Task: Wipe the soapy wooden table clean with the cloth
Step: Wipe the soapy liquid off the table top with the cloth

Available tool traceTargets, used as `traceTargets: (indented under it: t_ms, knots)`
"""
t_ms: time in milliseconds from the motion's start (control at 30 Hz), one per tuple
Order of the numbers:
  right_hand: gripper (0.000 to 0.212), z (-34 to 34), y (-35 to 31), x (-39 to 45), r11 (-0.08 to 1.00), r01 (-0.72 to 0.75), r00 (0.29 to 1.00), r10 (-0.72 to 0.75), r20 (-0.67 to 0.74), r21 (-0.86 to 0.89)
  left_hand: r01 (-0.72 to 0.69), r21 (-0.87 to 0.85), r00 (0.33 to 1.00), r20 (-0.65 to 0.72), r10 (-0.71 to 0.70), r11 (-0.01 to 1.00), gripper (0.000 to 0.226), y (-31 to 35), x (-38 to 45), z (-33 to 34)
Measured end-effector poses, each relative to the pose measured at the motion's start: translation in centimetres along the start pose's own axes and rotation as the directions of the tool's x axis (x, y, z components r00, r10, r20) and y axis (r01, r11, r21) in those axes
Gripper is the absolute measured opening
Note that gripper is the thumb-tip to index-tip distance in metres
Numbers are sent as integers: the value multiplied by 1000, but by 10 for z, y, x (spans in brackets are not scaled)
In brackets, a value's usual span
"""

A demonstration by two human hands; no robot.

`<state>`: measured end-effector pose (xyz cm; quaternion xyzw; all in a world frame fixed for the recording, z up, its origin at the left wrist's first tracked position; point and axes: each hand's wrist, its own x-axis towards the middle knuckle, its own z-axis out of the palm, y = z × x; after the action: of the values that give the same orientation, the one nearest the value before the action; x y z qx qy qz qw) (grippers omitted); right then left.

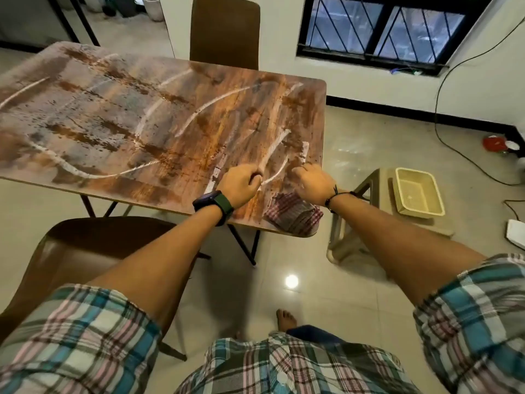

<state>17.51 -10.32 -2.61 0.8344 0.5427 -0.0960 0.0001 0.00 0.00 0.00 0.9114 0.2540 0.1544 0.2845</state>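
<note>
The wooden table [119, 115] is streaked with white soap lines and foam across most of its top. A red-and-white checked cloth [292, 213] lies folded on the table's near right corner. My left hand [240, 184], with a dark watch on the wrist, hovers over the table just left of the cloth, fingers curled and holding nothing that I can see. My right hand [312, 180] is above the cloth's far edge, fingers bent downward and apart. Neither hand touches the cloth.
A brown chair [224, 32] stands at the table's far side and another [93, 251] at the near left. A beige plastic stool [366, 217] carries a cream basket [417, 196] to the right. Cables and a red object [494, 143] lie on the tiled floor.
</note>
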Motion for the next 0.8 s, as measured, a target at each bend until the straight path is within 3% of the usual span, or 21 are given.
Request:
traceTargets:
  t_ms: [167,333,400,467,567,634,700,800]
  knots:
    - [53,27,-3,-6,998,-56,990,54,133,13,68,-37,998,19,-68,997,21,2,-14,23]
    - [27,40,-1,-5,999,-38,997,36,71,32,131,-64,991,38,-129,989,22,0,-20,37]
    - [22,39,2,-6,994,-7,999,1,54,112,152,-76,987,61,-148,985,23,-1,-19,40]
    - [17,27,6,-7,948,63,996,-78,37,311,158,-100,985,91,-149,982,27,1,-15,40]
    - [18,-8,10,-11,832,234,966,-260,-20,503,140,-141,961,258,-100,980,54,7,-1,35]
    - [19,-35,14,-11,799,348,935,-335,-118,490,183,-192,933,345,-108,964,52,12,9,30]
    - [17,-57,18,-8,789,428,904,-376,-205,441,221,-229,922,365,-127,948,40,15,17,25]
    - [17,-80,28,2,755,504,863,-413,-293,420,248,-194,905,395,-156,949,42,15,27,19]
